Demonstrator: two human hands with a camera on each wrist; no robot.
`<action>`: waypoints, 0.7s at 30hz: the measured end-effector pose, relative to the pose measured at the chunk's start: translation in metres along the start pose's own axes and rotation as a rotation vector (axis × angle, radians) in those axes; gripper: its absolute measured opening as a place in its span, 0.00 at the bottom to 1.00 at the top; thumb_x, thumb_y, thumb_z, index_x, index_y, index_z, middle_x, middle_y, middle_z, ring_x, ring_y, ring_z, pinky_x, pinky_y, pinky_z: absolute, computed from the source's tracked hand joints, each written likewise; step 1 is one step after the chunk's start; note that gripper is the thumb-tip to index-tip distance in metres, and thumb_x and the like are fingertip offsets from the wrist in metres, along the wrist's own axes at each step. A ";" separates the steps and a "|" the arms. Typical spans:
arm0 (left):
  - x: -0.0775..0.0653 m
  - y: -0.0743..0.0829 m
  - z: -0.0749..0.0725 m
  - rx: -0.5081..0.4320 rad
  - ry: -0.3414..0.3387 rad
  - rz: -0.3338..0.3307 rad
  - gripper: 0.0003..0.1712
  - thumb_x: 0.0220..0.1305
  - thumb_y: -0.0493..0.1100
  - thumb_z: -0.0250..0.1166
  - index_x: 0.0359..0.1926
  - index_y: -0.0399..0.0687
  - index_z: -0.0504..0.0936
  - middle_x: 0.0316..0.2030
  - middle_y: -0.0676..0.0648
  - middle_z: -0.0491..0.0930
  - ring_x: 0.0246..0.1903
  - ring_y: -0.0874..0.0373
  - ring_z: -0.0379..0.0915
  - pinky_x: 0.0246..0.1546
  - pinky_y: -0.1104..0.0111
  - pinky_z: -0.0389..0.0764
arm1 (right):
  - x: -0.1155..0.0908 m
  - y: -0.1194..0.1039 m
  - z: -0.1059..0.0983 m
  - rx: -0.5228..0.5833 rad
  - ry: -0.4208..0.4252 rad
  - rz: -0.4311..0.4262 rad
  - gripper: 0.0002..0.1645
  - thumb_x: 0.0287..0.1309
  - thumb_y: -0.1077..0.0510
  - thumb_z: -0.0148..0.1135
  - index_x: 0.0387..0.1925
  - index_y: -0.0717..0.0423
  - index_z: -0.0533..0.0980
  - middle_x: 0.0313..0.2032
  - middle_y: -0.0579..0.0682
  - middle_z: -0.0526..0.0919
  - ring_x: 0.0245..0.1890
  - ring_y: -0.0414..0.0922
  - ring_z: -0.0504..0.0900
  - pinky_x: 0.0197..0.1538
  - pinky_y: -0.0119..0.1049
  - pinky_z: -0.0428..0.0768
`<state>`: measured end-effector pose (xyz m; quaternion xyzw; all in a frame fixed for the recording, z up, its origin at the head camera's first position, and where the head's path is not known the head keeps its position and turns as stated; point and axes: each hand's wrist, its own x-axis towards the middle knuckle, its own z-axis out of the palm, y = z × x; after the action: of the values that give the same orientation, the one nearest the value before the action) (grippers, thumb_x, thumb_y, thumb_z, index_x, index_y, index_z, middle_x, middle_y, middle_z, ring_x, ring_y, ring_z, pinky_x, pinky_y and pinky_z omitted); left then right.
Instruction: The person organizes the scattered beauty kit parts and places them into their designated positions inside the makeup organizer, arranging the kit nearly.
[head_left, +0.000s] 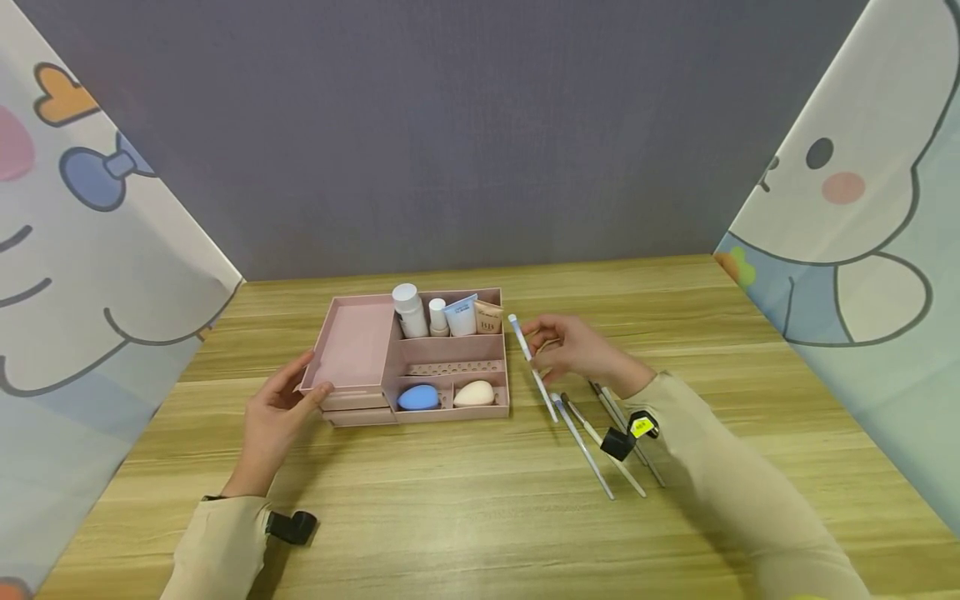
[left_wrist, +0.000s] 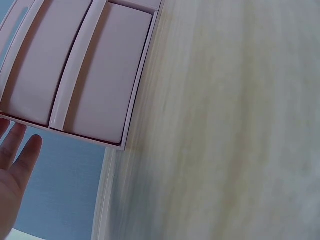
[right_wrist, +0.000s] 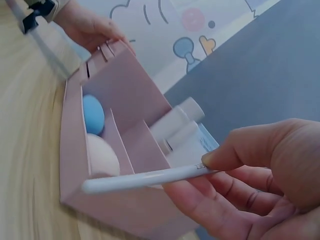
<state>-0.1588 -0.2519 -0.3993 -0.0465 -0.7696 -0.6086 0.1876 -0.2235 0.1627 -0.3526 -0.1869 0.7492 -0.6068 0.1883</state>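
Observation:
A pink makeup organizer [head_left: 393,367] stands on the table with its drawer fronts [left_wrist: 107,75] towards me. My left hand [head_left: 281,408] holds its front left corner, thumb on the front edge and fingers along the side. My right hand [head_left: 573,346] pinches a slim white makeup brush [right_wrist: 140,180] between thumb and fingers, just right of the organizer. The fingers hide part of the brush. Several more makeup brushes [head_left: 583,446] lie on the table below the right hand, partly covered by the wrist.
In the organizer's back compartment stand a white bottle [head_left: 409,310], a smaller bottle [head_left: 438,317], a blue-white tube [head_left: 461,317] and a beige tube [head_left: 488,317]. A blue sponge [head_left: 418,397] and a cream sponge [head_left: 474,394] occupy the front ones. A grey wall [head_left: 480,142] rises behind.

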 end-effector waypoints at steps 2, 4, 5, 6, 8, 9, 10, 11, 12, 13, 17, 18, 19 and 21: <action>0.000 0.000 0.000 -0.004 -0.002 -0.003 0.29 0.61 0.26 0.68 0.63 0.38 0.77 0.61 0.47 0.77 0.55 0.73 0.73 0.49 0.82 0.76 | 0.003 -0.002 0.005 0.037 -0.011 -0.001 0.31 0.53 0.76 0.60 0.60 0.77 0.66 0.37 0.56 0.78 0.28 0.45 0.81 0.36 0.53 0.87; 0.000 0.001 0.000 -0.003 -0.004 -0.007 0.29 0.61 0.26 0.68 0.64 0.37 0.77 0.61 0.47 0.77 0.55 0.73 0.73 0.49 0.82 0.76 | 0.007 -0.003 0.010 0.070 -0.020 -0.003 0.31 0.53 0.76 0.60 0.60 0.77 0.65 0.37 0.55 0.77 0.28 0.45 0.81 0.36 0.52 0.87; 0.000 0.001 0.000 -0.002 -0.005 -0.008 0.29 0.61 0.26 0.68 0.64 0.38 0.77 0.61 0.46 0.77 0.55 0.73 0.73 0.49 0.82 0.76 | 0.009 -0.004 0.012 0.085 -0.024 -0.005 0.31 0.53 0.76 0.60 0.60 0.78 0.65 0.36 0.55 0.77 0.28 0.44 0.81 0.35 0.50 0.87; 0.000 0.001 0.000 -0.001 -0.007 -0.007 0.29 0.61 0.27 0.68 0.64 0.38 0.77 0.62 0.46 0.76 0.55 0.73 0.73 0.49 0.83 0.76 | 0.011 -0.005 0.015 0.102 -0.027 -0.008 0.31 0.53 0.77 0.59 0.60 0.78 0.65 0.36 0.54 0.77 0.28 0.45 0.81 0.35 0.50 0.87; 0.001 0.001 0.000 0.007 -0.004 -0.005 0.29 0.61 0.27 0.68 0.64 0.37 0.77 0.61 0.47 0.77 0.55 0.73 0.73 0.49 0.83 0.76 | 0.014 -0.008 0.020 0.124 -0.031 -0.016 0.31 0.53 0.78 0.59 0.60 0.79 0.64 0.36 0.54 0.77 0.29 0.45 0.82 0.35 0.51 0.87; 0.001 0.000 0.000 0.010 -0.001 -0.003 0.28 0.61 0.26 0.68 0.63 0.37 0.77 0.61 0.47 0.77 0.55 0.73 0.73 0.48 0.83 0.76 | 0.015 -0.009 0.023 0.135 -0.032 -0.020 0.32 0.53 0.78 0.58 0.61 0.80 0.64 0.36 0.54 0.77 0.29 0.45 0.82 0.34 0.51 0.87; 0.001 0.000 0.000 0.011 0.003 0.001 0.28 0.61 0.26 0.68 0.63 0.37 0.77 0.60 0.48 0.78 0.54 0.73 0.73 0.48 0.83 0.76 | 0.018 -0.009 0.026 0.149 -0.034 -0.023 0.32 0.53 0.78 0.59 0.61 0.80 0.64 0.36 0.54 0.77 0.29 0.45 0.82 0.34 0.50 0.87; 0.001 -0.001 0.000 0.013 0.006 0.002 0.28 0.60 0.26 0.68 0.63 0.36 0.77 0.60 0.49 0.78 0.54 0.73 0.74 0.48 0.83 0.76 | 0.019 -0.010 0.028 0.160 -0.036 -0.024 0.32 0.52 0.79 0.58 0.61 0.80 0.64 0.36 0.53 0.78 0.29 0.44 0.82 0.33 0.49 0.87; 0.002 -0.002 0.000 0.014 0.010 0.004 0.28 0.60 0.26 0.68 0.62 0.36 0.77 0.59 0.50 0.78 0.54 0.73 0.74 0.47 0.83 0.76 | 0.021 -0.011 0.031 0.170 -0.039 -0.027 0.32 0.52 0.79 0.58 0.61 0.80 0.63 0.36 0.54 0.78 0.29 0.44 0.82 0.33 0.49 0.87; 0.002 -0.002 0.001 0.016 0.014 0.005 0.28 0.60 0.25 0.68 0.62 0.34 0.77 0.59 0.51 0.79 0.54 0.73 0.74 0.47 0.82 0.76 | 0.023 -0.012 0.033 0.177 -0.041 -0.030 0.33 0.52 0.79 0.58 0.61 0.80 0.63 0.36 0.54 0.78 0.29 0.44 0.82 0.33 0.48 0.87; 0.002 -0.002 0.001 0.004 0.013 0.007 0.28 0.60 0.25 0.68 0.62 0.32 0.77 0.59 0.52 0.79 0.54 0.72 0.74 0.48 0.82 0.76 | 0.030 -0.014 0.043 0.206 -0.046 -0.034 0.33 0.52 0.79 0.57 0.62 0.79 0.64 0.36 0.53 0.78 0.29 0.43 0.83 0.32 0.42 0.88; 0.002 -0.002 0.001 0.001 0.013 0.008 0.28 0.60 0.25 0.68 0.62 0.32 0.76 0.59 0.52 0.79 0.54 0.72 0.74 0.48 0.82 0.76 | 0.032 -0.015 0.046 0.211 -0.049 -0.039 0.33 0.53 0.79 0.57 0.62 0.79 0.64 0.36 0.53 0.79 0.29 0.44 0.83 0.33 0.42 0.87; 0.002 -0.002 0.001 -0.002 0.012 0.008 0.28 0.60 0.25 0.68 0.62 0.32 0.76 0.59 0.51 0.79 0.54 0.72 0.74 0.48 0.82 0.76 | 0.034 -0.015 0.048 0.219 -0.051 -0.040 0.32 0.53 0.79 0.57 0.62 0.78 0.65 0.36 0.53 0.79 0.29 0.43 0.83 0.32 0.41 0.87; 0.002 -0.002 0.001 -0.006 0.012 0.006 0.28 0.60 0.25 0.68 0.62 0.32 0.76 0.59 0.51 0.79 0.54 0.72 0.74 0.49 0.82 0.76 | 0.038 -0.015 0.054 0.243 -0.059 -0.040 0.32 0.53 0.79 0.57 0.62 0.78 0.65 0.36 0.52 0.79 0.28 0.43 0.83 0.32 0.40 0.87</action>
<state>-0.1616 -0.2522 -0.4009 -0.0458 -0.7664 -0.6107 0.1937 -0.2282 0.0951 -0.3504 -0.1955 0.6604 -0.6911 0.2192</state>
